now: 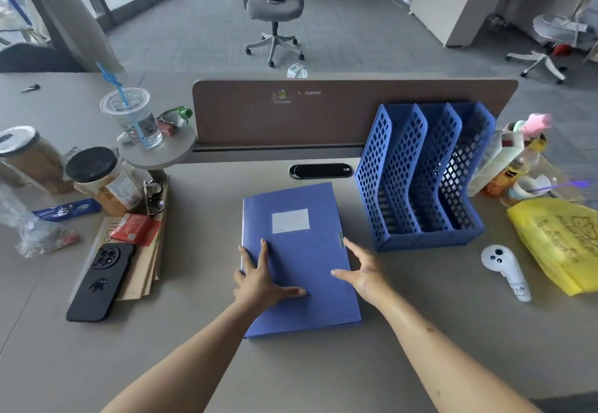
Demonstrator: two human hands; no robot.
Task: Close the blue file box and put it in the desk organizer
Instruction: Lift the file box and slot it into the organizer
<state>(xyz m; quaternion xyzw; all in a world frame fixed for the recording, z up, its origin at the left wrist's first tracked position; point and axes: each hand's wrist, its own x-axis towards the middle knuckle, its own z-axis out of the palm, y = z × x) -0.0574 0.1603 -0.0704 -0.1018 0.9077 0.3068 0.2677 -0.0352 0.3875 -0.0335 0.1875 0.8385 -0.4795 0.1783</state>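
The blue file box (pixel 301 250) lies flat and shut on the desk in front of me, a white label on its lid. My left hand (pixel 263 278) rests palm down on the lid near its left edge, fingers spread. At the box's right edge my right hand (pixel 362 271) is open, its fingers touching the edge by the small clasp. The blue desk organizer (pixel 420 173) stands upright to the right of the box, with three latticed slots that hold nothing.
A black phone (pixel 100 281) lies on brown folders at left, beside jars and a plastic cup (pixel 134 119). At right lie a white controller (pixel 506 271), a yellow bag (pixel 559 244) and bottles. A brown partition (pixel 291 114) runs along the desk's back.
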